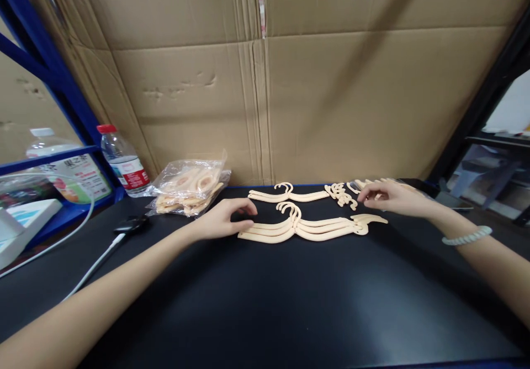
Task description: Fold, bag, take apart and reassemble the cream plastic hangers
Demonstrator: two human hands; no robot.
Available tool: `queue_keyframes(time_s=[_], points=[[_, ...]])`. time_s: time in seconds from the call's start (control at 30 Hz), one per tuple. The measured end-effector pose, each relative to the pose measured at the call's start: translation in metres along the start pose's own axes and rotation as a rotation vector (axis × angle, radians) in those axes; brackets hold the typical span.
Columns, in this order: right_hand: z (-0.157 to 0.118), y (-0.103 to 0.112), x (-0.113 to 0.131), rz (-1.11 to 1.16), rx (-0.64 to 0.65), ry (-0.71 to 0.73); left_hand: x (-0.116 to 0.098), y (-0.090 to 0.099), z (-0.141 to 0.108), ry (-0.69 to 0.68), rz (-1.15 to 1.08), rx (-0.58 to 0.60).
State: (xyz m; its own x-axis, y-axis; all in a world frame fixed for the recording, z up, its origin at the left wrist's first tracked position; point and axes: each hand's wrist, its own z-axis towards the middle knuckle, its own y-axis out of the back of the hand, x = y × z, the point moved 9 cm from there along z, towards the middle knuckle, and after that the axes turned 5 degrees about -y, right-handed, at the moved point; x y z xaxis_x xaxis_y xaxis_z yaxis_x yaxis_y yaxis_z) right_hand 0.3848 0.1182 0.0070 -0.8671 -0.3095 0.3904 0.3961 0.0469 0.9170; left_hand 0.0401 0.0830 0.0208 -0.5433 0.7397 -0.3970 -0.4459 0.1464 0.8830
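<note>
Several cream hangers (318, 229) lie overlapped on the black table (265, 302), their hooks pointing away. My left hand (226, 218) is at their left ends, fingers curved and apart, nothing seen in it. Behind them lies a smaller set of hangers (306, 196). To the right of that set is a heap of small cream pieces (342, 194). My right hand (387, 196) hovers beside the heap, over more cream pieces, its fingers bent; whether it touches any is unclear. A curved cream piece (372, 219) rests at the right end of the front hangers.
Clear plastic bags of cream parts (188, 186) lie at the left. Behind them stands a red-capped bottle (126, 162). A black plug (130, 224) with a white cable (95, 267) is on the left. Cardboard (372, 93) walls the back; a blue frame (62, 93) stands left.
</note>
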Motion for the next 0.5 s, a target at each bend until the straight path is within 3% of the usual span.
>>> queue_keyframes(time_s=[0.1,0.17,0.37,0.5], points=[[0.003,0.015,-0.007,-0.125,-0.204,-0.014,0.026,0.008,-0.001,0.063,0.049,-0.190],[0.004,0.014,-0.003,-0.176,-0.249,0.049,0.038,0.005,-0.001,0.058,0.074,-0.224],[0.010,-0.014,0.014,-0.130,-0.087,0.221,0.059,-0.017,0.003,0.082,0.172,-0.098],[0.013,-0.020,0.017,-0.135,-0.075,0.245,0.058,-0.022,0.003,0.081,0.192,-0.056]])
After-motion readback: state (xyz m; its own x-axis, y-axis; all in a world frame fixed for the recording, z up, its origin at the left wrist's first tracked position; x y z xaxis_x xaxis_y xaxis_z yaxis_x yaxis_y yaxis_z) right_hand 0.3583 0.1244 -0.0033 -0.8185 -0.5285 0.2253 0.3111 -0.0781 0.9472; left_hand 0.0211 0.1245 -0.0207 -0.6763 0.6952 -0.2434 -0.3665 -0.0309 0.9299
